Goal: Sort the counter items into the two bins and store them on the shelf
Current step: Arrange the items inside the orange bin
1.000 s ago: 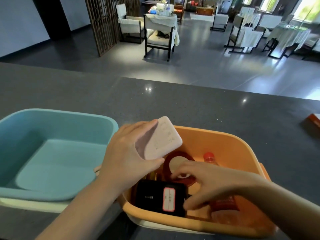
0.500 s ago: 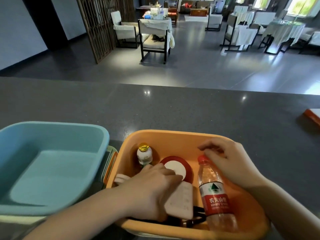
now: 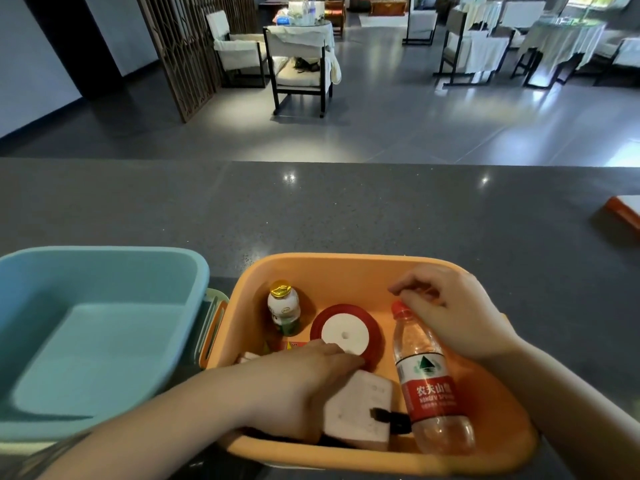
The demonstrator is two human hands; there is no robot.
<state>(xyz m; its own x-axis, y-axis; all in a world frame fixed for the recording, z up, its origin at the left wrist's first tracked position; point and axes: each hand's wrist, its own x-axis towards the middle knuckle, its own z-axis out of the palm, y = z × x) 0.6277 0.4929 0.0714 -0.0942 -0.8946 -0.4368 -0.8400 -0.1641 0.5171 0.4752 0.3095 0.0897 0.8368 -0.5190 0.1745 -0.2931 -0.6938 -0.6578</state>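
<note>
The orange bin (image 3: 332,263) sits on the grey counter (image 3: 311,209), right of the empty blue bin (image 3: 104,344). Inside the orange bin are a small drink bottle with a gold foil top (image 3: 284,310), a red ribbon spool (image 3: 346,336), a water bottle with a red cap and label (image 3: 429,396) lying down, and a white power bank (image 3: 360,410) over a black item (image 3: 391,419). My left hand (image 3: 301,386) is inside the bin, fingers wrapped on the power bank's left edge. My right hand (image 3: 453,313) hovers loosely curled just beyond the bottle's cap, holding nothing.
An orange-edged flat object (image 3: 621,211) lies at the counter's far right. A pale green lid edge (image 3: 211,303) shows between the bins. Beyond the counter is a tiled floor with chairs (image 3: 298,64) and draped tables.
My left hand has lowered the white power bank from above the rim into the orange bin, onto the black item. My right hand has moved from the black item up to the bottle's cap.
</note>
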